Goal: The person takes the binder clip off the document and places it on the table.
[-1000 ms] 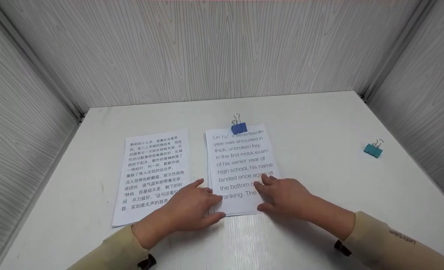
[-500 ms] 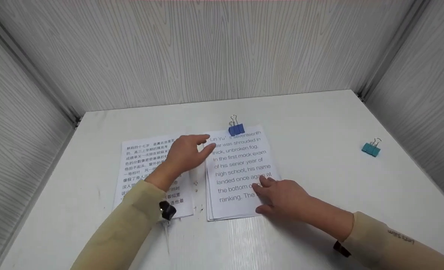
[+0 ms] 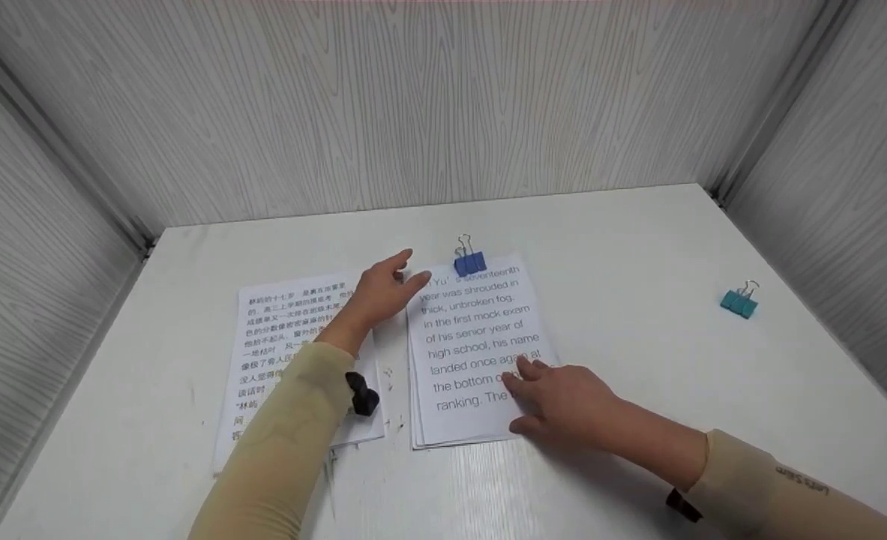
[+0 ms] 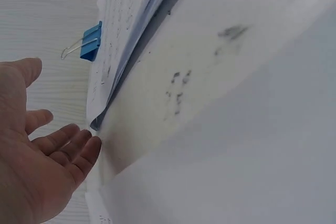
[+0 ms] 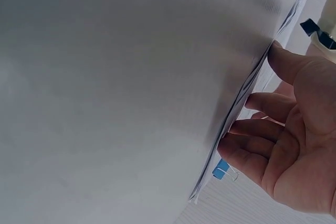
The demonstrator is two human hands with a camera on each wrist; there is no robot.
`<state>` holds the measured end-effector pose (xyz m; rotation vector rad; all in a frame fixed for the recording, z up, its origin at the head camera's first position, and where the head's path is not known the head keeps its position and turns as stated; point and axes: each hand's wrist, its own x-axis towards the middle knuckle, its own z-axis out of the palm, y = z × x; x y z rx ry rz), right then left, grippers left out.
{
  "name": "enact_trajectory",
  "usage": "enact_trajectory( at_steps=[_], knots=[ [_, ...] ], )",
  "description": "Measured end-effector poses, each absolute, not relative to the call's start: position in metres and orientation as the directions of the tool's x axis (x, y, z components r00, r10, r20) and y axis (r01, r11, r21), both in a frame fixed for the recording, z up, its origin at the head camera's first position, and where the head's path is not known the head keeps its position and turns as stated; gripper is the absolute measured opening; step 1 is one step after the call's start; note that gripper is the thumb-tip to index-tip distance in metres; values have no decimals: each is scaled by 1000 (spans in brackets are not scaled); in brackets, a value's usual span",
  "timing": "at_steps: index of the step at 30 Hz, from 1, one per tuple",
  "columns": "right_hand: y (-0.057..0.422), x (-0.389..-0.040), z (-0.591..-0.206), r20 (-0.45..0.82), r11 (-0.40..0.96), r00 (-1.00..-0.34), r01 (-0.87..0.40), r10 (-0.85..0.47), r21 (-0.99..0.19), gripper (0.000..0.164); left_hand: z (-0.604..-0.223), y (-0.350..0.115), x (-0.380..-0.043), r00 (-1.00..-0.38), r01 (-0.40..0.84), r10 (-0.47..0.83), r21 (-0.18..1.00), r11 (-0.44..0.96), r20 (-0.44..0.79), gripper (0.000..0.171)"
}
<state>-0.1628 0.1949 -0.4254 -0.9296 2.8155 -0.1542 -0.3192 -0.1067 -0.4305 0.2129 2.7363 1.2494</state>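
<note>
A stack of paper (image 3: 480, 345) printed in English lies mid-table, its sheets slightly uneven along the left and bottom edges. A blue binder clip (image 3: 469, 263) grips its top edge, wire handles standing up. Beside the stack's upper left corner is my left hand (image 3: 385, 292), thumb and fingers apart; in the left wrist view this hand (image 4: 47, 161) holds nothing, fingertips close to the paper corner (image 4: 100, 114). My right hand (image 3: 567, 397) rests on the lower right edge. From the right wrist view, the fingertips of that hand (image 5: 294, 135) touch the stack's edge (image 5: 247, 85).
Another paper stack (image 3: 286, 315), printed in Chinese characters, lies to the left, partly hidden under my left forearm. A teal binder clip (image 3: 739, 301) lies at the far right of the white table (image 3: 623, 300). Wood-grain panels (image 3: 443, 105) enclose the back and sides.
My left hand has left the stack's lower left edge and moved up to its upper left corner. The right hand has kept its place on the lower right edge.
</note>
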Motion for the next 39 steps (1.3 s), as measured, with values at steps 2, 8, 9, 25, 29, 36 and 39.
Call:
enact_trajectory(
  at_steps=[2,8,9,25,29,36,39],
  knots=[
    [195,-162,-425,-124,796,-787,-588,-604,-147,64,-435,-107,-321,-982,72,178,758,648,-60,78],
    [195,-160,-424,-107,786,-780,-601,-616,-147,64,-440,-108,-324,-978,73,194,734,675,-82,79],
    [196,-160,-423,-101,783,-779,-603,-619,-151,64,-441,-108,-324,-975,76,203,724,685,-89,79],
    [196,-162,-424,-114,786,-779,-603,-617,-138,64,-441,-106,-324,-957,142,275,671,728,-96,75],
    [195,-162,-423,-122,788,-779,-600,-615,-138,64,-441,-105,-322,-955,123,279,717,686,-103,73],
    [195,-163,-424,-142,797,-784,-588,-604,-140,66,-443,-102,-324,-961,122,270,789,602,-58,71],
    [195,-162,-423,-140,792,-780,-594,-610,-141,65,-442,-102,-323,-965,115,259,820,560,-42,69]
  ],
)
